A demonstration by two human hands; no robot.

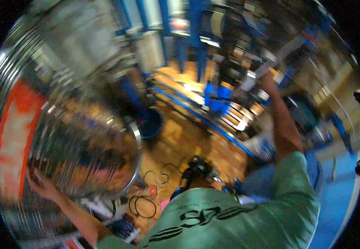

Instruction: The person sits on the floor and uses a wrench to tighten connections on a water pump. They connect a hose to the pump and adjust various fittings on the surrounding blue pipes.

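At the left stands a large, shiny, ridged cylinder [76,145] with a red-and-white label [18,141]. My left hand [43,186] lies at its near side beside the label, its fingers apart and apparently touching the surface. My right arm stretches forward to the right. At its end my right hand [267,81] is up against a long grey bar [285,54] that slants over a cluttered bench. Motion smears the right fingers, so whether they grip the bar does not show.
A blue-edged bench [229,137] bears blue containers [219,97] and stacked pieces. A dark round bucket [150,123] stands near the cylinder. Black cables [143,206] lie on the brown floor [175,141]. Blue upright frames [194,25] rise at the back. A light-blue surface [341,199] is at right.
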